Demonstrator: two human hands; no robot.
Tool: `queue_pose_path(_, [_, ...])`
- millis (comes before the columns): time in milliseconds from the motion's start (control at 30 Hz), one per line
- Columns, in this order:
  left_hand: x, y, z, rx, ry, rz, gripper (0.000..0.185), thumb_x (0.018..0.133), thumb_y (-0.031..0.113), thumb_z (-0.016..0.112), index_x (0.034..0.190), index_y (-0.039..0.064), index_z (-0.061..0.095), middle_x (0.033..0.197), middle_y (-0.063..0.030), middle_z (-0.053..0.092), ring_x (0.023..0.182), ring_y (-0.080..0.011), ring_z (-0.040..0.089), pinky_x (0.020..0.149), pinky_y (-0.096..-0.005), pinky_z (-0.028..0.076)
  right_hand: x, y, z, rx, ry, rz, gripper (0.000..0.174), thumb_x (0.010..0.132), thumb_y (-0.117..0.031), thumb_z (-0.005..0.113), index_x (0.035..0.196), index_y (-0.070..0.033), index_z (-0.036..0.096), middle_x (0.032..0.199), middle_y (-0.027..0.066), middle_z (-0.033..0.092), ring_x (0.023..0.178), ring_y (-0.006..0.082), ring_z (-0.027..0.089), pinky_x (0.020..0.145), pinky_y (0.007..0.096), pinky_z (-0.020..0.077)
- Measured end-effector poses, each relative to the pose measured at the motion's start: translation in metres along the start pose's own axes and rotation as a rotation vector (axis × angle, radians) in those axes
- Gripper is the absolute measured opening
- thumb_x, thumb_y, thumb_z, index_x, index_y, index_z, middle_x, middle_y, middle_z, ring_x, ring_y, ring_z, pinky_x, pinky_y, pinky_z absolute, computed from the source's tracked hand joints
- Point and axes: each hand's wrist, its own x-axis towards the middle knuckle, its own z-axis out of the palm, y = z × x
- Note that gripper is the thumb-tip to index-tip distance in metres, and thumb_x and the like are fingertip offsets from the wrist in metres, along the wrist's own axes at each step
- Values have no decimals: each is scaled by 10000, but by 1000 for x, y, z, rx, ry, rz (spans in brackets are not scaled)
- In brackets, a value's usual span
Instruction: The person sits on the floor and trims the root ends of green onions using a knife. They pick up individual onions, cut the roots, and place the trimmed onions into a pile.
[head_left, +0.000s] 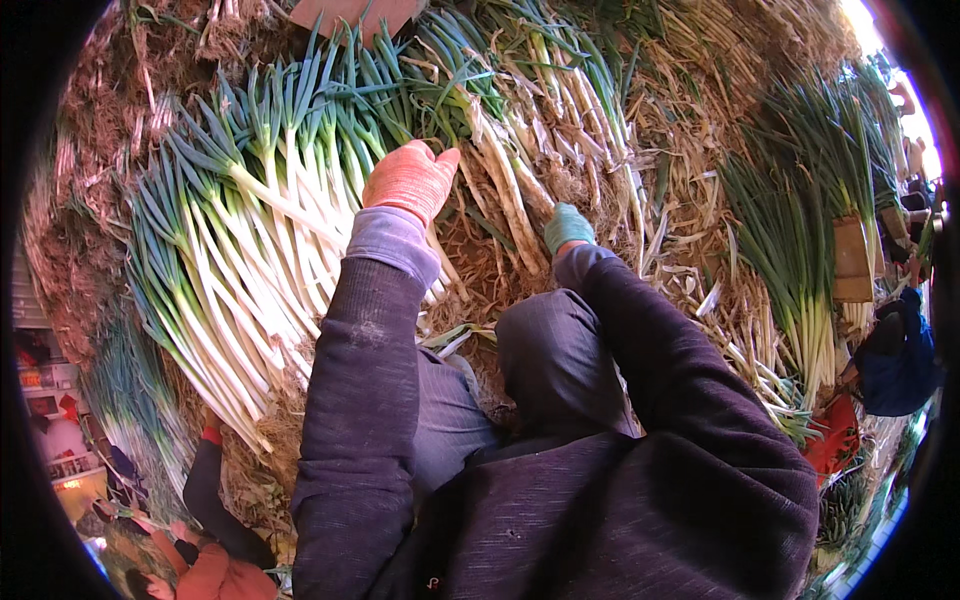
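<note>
My left hand (412, 180), in an orange knit glove, is above the right edge of a wide row of clean white-stemmed leeks or large green onions (225, 247); whether it grips one cannot be told. My right hand (568, 227), in a green glove, lies at the lower end of a soil-stained stalk (530, 184), with its fingers partly hidden. Another brown, unpeeled stalk (499, 172) slants between my two hands, its roots towards my knee. More untrimmed stalks with dry leaves (592, 127) lie beyond my right hand.
Dry peeled husks (682, 202) litter the ground on the right. Beyond them stand green-topped bundles (787, 285) beside a wooden board (853, 259). Rooty heaps (75, 172) line the upper left. A person in an orange top (225, 574) is at lower left; a blue-clad person (900, 360) is at far right.
</note>
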Motion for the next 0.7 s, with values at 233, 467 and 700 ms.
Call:
queue_pose_path(233, [18,9,55,47,-5,31,482,950,483,648,1153,51,722,1173,-204,717,1119,-369,674,982,-422,507,-42,60,-83,-244,-34,-245,230,900,-276,647,1032,-92,682,889,213,731,885,421,720,739,541,562])
queue_pose_path(467, [55,34,164,-311,-639,-105,524,1038,474,500,1201,-2,647,1049,-193,752,855,-326,731,742,-455,570,-242,122,-218,-122,46,-27,259,888,-346,715,940,-93,690,823,191,715,791,409,707,707,504,544])
queue_pose_path(700, [-71,111,215,-1134,-761,-251,383,955,267,716,1243,44,600,1208,-219,657,1049,-425,663,903,-570,553,-381,196,-240,199,3,38,299,841,-277,801,1028,-68,696,815,200,694,745,400,686,656,429,531])
